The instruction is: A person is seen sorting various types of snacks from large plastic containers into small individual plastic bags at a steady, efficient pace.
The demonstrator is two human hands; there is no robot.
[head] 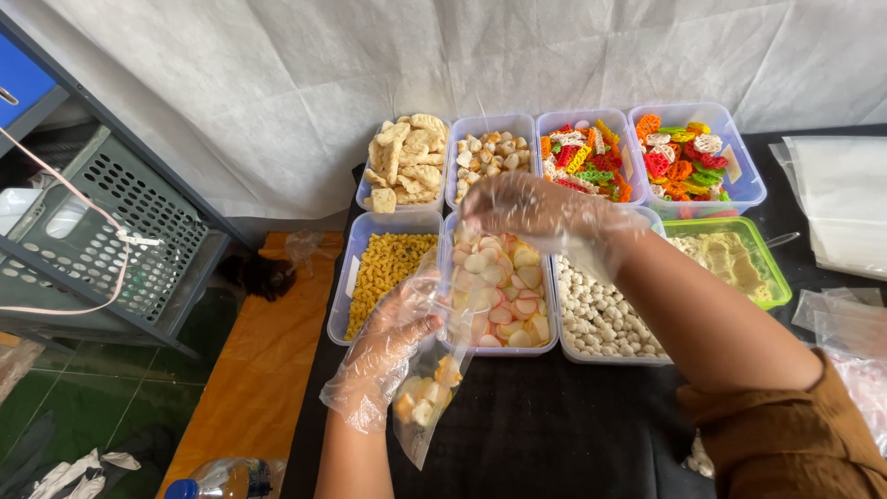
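Observation:
My left hand (388,346), in a clear plastic glove, holds a small clear plastic bag (427,397) with several pale yellow snack pieces at its bottom. My right hand (527,208), also gloved, hovers with fingers pinched above the bag's mouth, over a tub of pink-and-white heart-shaped crackers (504,296). I cannot tell whether the fingers hold any pieces. Both hands work above a black table (536,425).
More clear tubs stand in two rows: yellow curls (383,268), white balls (601,319), flat pale crackers (407,162), beige chunks (490,152), two tubs of multicoloured crackers (688,152). A green-rimmed tub (730,259) sits right. Plastic bags (841,203) lie far right. A grey shelf (102,240) stands left.

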